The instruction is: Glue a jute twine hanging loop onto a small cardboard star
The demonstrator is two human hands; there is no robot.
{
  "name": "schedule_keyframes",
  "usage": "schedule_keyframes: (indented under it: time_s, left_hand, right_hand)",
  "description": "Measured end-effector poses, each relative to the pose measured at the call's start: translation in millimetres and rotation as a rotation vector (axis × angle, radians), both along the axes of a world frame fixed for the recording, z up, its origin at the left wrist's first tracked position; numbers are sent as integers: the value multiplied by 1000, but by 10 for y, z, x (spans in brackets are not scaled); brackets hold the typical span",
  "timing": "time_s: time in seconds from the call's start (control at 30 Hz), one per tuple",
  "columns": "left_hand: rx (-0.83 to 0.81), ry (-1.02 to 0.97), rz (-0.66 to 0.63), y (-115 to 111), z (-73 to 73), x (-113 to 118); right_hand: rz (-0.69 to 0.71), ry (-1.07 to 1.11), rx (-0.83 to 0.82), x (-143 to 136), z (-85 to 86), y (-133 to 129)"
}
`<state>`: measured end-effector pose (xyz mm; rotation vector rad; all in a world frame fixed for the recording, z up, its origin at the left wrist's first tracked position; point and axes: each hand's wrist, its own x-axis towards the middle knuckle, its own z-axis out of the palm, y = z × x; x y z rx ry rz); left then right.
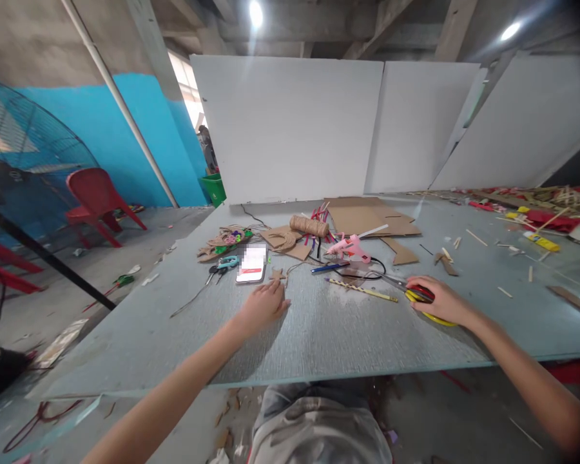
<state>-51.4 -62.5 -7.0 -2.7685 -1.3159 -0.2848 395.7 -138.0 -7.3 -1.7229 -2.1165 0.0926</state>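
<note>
My left hand (265, 303) rests palm down on the glass table with fingers stretched and thumb out. Just past its fingertips lies a small cardboard star (277, 275); contact is hard to make out. A smartphone (252, 265) with a lit screen lies beyond that hand. My right hand (435, 300) is closed over the red and yellow handles of the scissors (418, 294), which lie on the table with blades pointing left. Between the hands are a patterned pencil (362, 290), a blue pen (329, 267) and a pink glue gun (348, 249).
A twine spool (309, 225), cardboard sheets (367, 217), and blue-handled pliers (228, 261) lie farther back. Scraps and a yellow glue tube (542, 241) are at the right. White panels (290, 129) stand behind the table (319, 348). A red chair (96, 200) is at the left.
</note>
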Motion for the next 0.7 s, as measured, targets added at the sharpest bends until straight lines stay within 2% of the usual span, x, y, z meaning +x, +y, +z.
schedule_keyframes:
  time_s: [0.13, 0.3, 0.43, 0.5, 0.6, 0.7]
  left_hand:
    - [4, -1, -36, -184, 27, 1]
    - [-35, -15, -146, -571, 172, -19]
    - [-84, -28, -268, -906, 253, 28]
    - [-102, -43, -346, -1001, 259, 89]
    - [-101, -88, -427, -989, 234, 203]
    - [-110, -109, -424, -840, 195, 292]
  right_hand:
    - [18, -14, -9, -108, 140, 4]
    - [4, 0, 9, -338, 352, 159]
    - [-83, 64, -16, -433, 427, 574]
    - [-83, 109, -64, -473, 438, 846]
    - [-14, 174, -161, -568, 441, 1220]
    - [52, 210, -258, -696, 419, 1479]
